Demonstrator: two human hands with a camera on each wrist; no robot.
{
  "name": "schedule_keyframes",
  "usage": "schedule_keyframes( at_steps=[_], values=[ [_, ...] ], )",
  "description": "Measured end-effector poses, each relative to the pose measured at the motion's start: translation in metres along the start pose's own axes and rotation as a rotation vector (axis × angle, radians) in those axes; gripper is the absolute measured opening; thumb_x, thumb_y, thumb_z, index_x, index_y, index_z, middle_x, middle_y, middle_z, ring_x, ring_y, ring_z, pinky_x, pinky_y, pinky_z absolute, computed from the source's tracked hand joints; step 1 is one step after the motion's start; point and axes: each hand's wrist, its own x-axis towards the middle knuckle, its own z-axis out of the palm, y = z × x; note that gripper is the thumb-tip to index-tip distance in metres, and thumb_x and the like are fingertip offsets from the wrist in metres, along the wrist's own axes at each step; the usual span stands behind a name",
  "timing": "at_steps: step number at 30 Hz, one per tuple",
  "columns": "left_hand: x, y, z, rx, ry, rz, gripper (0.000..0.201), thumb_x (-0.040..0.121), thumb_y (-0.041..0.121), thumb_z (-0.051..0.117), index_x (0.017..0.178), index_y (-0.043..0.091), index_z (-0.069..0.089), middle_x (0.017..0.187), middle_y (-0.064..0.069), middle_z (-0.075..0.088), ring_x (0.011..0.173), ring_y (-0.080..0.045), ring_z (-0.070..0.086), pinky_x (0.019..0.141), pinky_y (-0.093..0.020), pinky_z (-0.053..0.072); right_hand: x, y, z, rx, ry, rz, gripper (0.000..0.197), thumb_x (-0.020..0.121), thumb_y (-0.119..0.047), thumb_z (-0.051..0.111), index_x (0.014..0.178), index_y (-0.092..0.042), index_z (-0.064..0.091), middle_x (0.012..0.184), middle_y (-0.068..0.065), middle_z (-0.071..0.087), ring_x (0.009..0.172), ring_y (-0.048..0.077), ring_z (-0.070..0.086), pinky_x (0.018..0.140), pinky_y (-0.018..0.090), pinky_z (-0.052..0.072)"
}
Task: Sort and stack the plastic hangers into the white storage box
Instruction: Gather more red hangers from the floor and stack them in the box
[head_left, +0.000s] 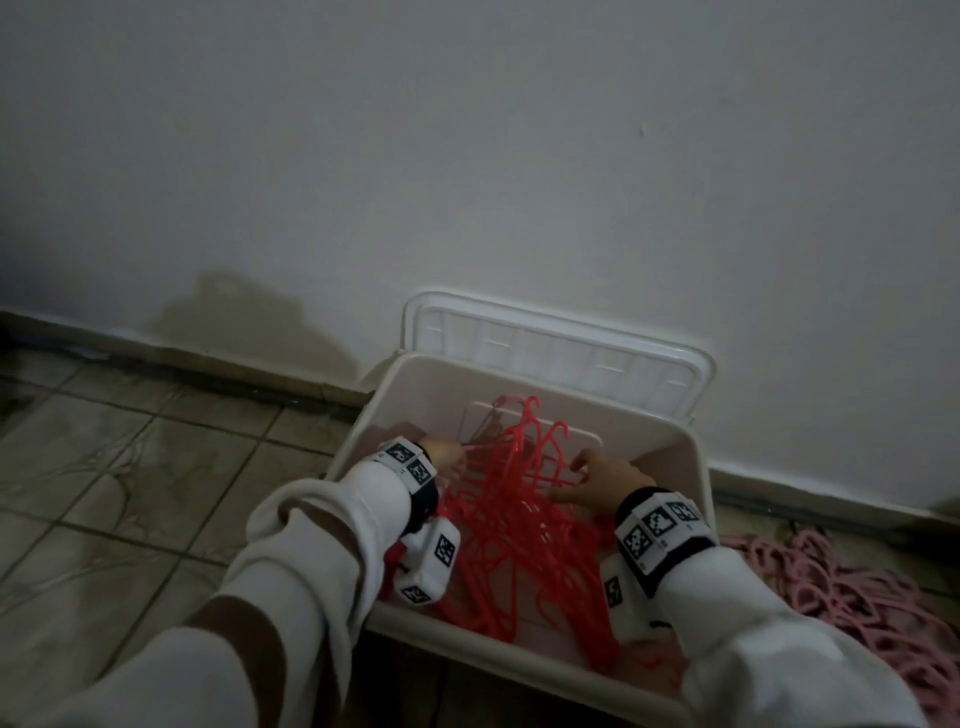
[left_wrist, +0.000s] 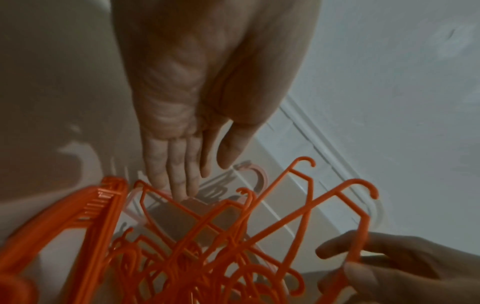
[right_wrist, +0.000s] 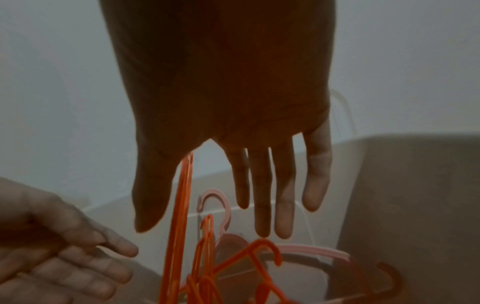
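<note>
Both hands reach into the white storage box (head_left: 698, 467) holding tangled red hangers (head_left: 511, 525). Left hand (left_wrist: 207, 98) fingers straight, pressed together; right hand (right_wrist: 228, 102) fingers straight, slightly spread, hanger between thumb and forefinger. Best to align hooks one way, flattening gently.

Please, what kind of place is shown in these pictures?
Probably a room in a home, at floor level: a tiled floor meets a plain white wall, and a white storage box of red hangers stands against it.
</note>
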Motion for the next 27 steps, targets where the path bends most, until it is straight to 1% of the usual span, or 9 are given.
schedule_keyframes(
  at_steps=[2, 6, 9, 10, 13, 16, 18, 23, 27],
  values=[
    [0.0, 0.001, -0.001, 0.006, -0.042, 0.009, 0.035, 0.1, 0.009, 0.035, 0.128, -0.006, 0.047, 0.13, -0.013, 0.052, 0.078, -0.014, 0.055, 0.062, -0.018, 0.046, -0.01, 0.002, -0.004, -0.005, 0.006, -0.011, 0.072, 0.072, -0.058, 0.068, 0.126, -0.016, 0.046, 0.125, 0.006, 0.057, 0.113, 0.022, 0.055, 0.096, 0.031, 0.044],
    [-0.02, 0.003, 0.006, -0.027, -0.016, 0.012, 0.023, 0.097, 0.006, 0.037, 0.086, 0.001, 0.056, 0.085, -0.005, 0.054, 0.068, -0.015, 0.049, 0.07, -0.026, 0.042, -0.028, 0.007, -0.008, -0.017, 0.042, -0.047, 0.066, 0.074, -0.051, 0.07, 0.124, -0.014, 0.048, 0.122, 0.009, 0.058, 0.11, 0.023, 0.056, 0.092, 0.028, 0.043],
    [-0.044, 0.005, 0.015, 0.04, -0.037, 0.088, 0.03, 0.098, 0.008, 0.037, 0.121, -0.006, 0.052, 0.106, -0.013, 0.061, 0.081, -0.02, 0.058, 0.072, -0.026, 0.046, -0.041, 0.008, -0.007, -0.027, 0.064, -0.068, 0.061, 0.078, -0.046, 0.068, 0.124, -0.012, 0.047, 0.123, 0.01, 0.058, 0.112, 0.023, 0.055, 0.092, 0.027, 0.042],
    [-0.05, 0.006, 0.018, 0.043, -0.03, 0.116, 0.028, 0.098, 0.008, 0.038, 0.119, -0.004, 0.053, 0.105, -0.013, 0.061, 0.075, -0.017, 0.056, 0.065, -0.024, 0.045, -0.044, 0.009, -0.005, -0.023, 0.073, -0.074, 0.059, 0.079, -0.044, 0.068, 0.125, -0.012, 0.047, 0.123, 0.01, 0.058, 0.112, 0.023, 0.055, 0.092, 0.027, 0.042],
    [-0.064, 0.007, 0.025, 0.098, 0.024, 0.161, 0.022, 0.097, 0.006, 0.039, 0.077, 0.011, 0.048, 0.077, -0.005, 0.05, 0.06, -0.01, 0.044, 0.047, -0.017, 0.041, -0.052, 0.012, 0.001, -0.013, 0.087, -0.092, 0.057, 0.08, -0.039, 0.068, 0.125, -0.011, 0.048, 0.125, 0.01, 0.056, 0.114, 0.024, 0.054, 0.092, 0.027, 0.042],
    [-0.069, 0.006, 0.03, 0.104, 0.078, 0.279, 0.013, 0.095, 0.007, 0.044, 0.095, 0.01, 0.057, 0.108, -0.019, 0.061, 0.084, -0.027, 0.061, 0.072, -0.026, 0.05, -0.055, 0.013, 0.006, -0.029, 0.097, -0.127, 0.054, 0.082, -0.034, 0.067, 0.126, -0.01, 0.047, 0.126, 0.011, 0.055, 0.115, 0.025, 0.053, 0.092, 0.028, 0.042],
    [-0.073, 0.004, 0.03, 0.138, 0.173, 0.386, 0.022, 0.091, 0.005, 0.05, 0.109, 0.005, 0.063, 0.118, -0.019, 0.062, 0.106, -0.033, 0.06, 0.086, -0.028, 0.045, -0.053, 0.011, 0.008, -0.019, 0.14, -0.177, 0.049, 0.083, -0.028, 0.066, 0.125, -0.009, 0.048, 0.124, 0.013, 0.056, 0.112, 0.025, 0.055, 0.089, 0.028, 0.043],
    [-0.082, 0.01, 0.021, 0.248, 0.244, 0.534, 0.024, 0.091, 0.004, 0.052, 0.112, 0.007, 0.063, 0.121, -0.005, 0.059, 0.107, -0.025, 0.06, 0.076, -0.017, 0.04, -0.039, 0.001, 0.008, 0.001, 0.196, -0.276, 0.039, 0.083, -0.016, 0.064, 0.12, -0.007, 0.052, 0.118, 0.013, 0.059, 0.106, 0.025, 0.058, 0.086, 0.027, 0.044],
    [-0.073, 0.011, 0.014, 0.456, 0.227, 0.54, 0.027, 0.091, 0.004, 0.049, 0.114, 0.009, 0.062, 0.116, -0.008, 0.063, 0.108, -0.024, 0.058, 0.065, -0.016, 0.033, -0.024, -0.009, 0.011, -0.181, 0.129, -0.253, 0.048, 0.083, -0.022, 0.065, 0.127, -0.008, 0.049, 0.124, 0.013, 0.057, 0.115, 0.026, 0.053, 0.095, 0.03, 0.042]
  ],
)
